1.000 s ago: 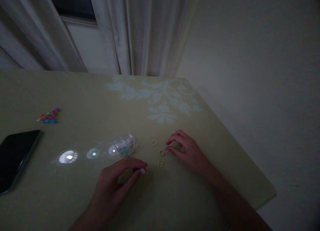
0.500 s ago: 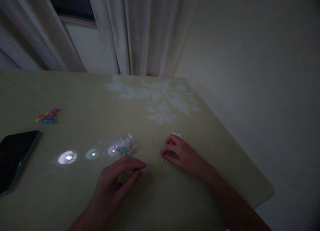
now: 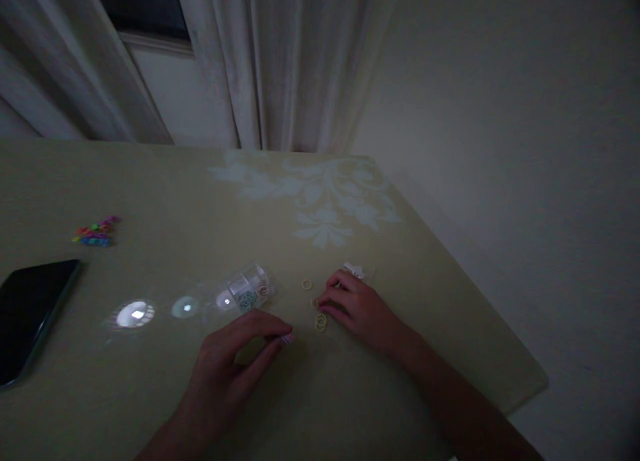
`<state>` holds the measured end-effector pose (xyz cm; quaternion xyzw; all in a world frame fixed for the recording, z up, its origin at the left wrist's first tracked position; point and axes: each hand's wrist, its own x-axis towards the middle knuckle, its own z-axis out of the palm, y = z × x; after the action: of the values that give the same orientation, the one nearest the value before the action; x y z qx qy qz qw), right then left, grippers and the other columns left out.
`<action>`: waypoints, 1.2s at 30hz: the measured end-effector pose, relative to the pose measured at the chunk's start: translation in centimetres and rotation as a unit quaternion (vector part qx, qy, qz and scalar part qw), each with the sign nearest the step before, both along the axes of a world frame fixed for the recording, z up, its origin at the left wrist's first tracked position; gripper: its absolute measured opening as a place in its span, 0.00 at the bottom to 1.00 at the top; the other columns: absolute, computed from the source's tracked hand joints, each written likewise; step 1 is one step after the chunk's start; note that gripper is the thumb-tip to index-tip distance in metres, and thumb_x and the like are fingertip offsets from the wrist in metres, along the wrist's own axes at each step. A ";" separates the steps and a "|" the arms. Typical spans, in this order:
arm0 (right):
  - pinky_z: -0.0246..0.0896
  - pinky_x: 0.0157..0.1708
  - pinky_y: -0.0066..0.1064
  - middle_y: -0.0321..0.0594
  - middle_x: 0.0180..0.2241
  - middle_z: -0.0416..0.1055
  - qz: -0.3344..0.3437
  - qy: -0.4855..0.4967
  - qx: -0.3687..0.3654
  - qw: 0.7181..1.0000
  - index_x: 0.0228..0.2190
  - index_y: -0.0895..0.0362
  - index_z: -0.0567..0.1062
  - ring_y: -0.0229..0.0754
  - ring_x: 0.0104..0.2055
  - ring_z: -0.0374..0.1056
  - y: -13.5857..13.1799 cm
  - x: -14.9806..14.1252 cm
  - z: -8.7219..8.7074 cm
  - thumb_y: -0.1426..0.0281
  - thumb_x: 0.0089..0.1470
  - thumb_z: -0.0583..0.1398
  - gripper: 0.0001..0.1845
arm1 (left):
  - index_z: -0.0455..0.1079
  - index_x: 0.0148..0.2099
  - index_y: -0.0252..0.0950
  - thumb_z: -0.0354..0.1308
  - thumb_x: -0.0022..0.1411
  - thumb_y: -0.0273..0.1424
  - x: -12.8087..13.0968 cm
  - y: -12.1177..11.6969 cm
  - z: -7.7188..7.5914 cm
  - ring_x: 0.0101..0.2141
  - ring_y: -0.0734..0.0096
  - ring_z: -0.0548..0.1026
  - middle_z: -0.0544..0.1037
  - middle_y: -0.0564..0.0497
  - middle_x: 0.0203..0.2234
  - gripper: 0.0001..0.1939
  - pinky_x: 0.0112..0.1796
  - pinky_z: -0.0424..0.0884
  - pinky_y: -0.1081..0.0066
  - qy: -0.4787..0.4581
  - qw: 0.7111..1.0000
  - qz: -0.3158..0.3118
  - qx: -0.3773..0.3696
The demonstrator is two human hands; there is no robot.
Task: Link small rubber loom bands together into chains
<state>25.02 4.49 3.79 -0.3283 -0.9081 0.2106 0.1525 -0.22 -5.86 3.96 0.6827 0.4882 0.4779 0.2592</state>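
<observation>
My left hand [image 3: 235,361] is closed in a pinch around a small stack of pink-purple rings [image 3: 287,339], mostly hidden by the fingertips. Low over the table, my right hand [image 3: 357,308] has thumb and forefinger together at a small yellow ring [image 3: 314,302]. Two overlapping yellow rings [image 3: 321,323] lie just below those fingertips, and a single yellow ring [image 3: 307,284] rests above them. To the left is a clear divided box [image 3: 245,281] holding green and pinkish rings. Partly behind my right hand lies a small white item [image 3: 355,270], its kind unclear.
A dark phone [image 3: 35,314] lies at the left of the table [image 3: 165,194]. Beyond it sits a pile of small colourful pieces [image 3: 95,233]. Curtains [image 3: 300,61] hang past the far edge, and a wall [image 3: 525,148] runs along the right.
My right hand has shifted slightly left, and the yellow ring at its fingertips has moved left too. My left hand is almost still with its pink-purple rings.
</observation>
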 end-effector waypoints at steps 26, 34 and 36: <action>0.60 0.42 0.32 0.36 0.37 0.67 -0.022 0.258 -0.356 0.898 0.38 0.55 0.72 0.40 0.40 0.64 -5.6 -3.5 2.2 0.62 0.70 0.59 0.10 | 0.78 0.54 0.48 0.60 0.70 0.22 0.5 -0.7 -1.0 0.39 0.73 0.84 0.84 0.53 0.41 0.16 0.39 0.78 0.79 -0.016 0.999 -0.044 0.022; 0.57 0.35 0.30 0.35 0.34 0.65 -0.083 0.269 -0.358 0.890 0.38 0.54 0.74 0.39 0.35 0.61 -5.1 -3.3 1.4 0.55 0.67 0.62 0.15 | 0.77 0.47 0.45 0.60 0.71 0.27 -1.2 0.3 0.0 0.39 0.72 0.82 0.82 0.54 0.38 0.08 0.40 0.76 0.75 0.063 0.996 0.054 0.041; 0.56 0.32 0.29 0.34 0.32 0.65 -0.106 0.274 -0.360 0.886 0.39 0.54 0.74 0.38 0.33 0.60 -4.9 -3.2 1.1 0.55 0.66 0.63 0.15 | 0.78 0.46 0.43 0.62 0.71 0.31 -2.7 0.9 0.1 0.37 0.70 0.81 0.82 0.53 0.39 0.04 0.38 0.76 0.74 0.104 0.982 0.146 0.062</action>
<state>21.85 -0.41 4.85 -0.3839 -0.6521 0.5868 0.2880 -2.89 -4.91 4.10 0.6652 0.5758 0.4665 0.0916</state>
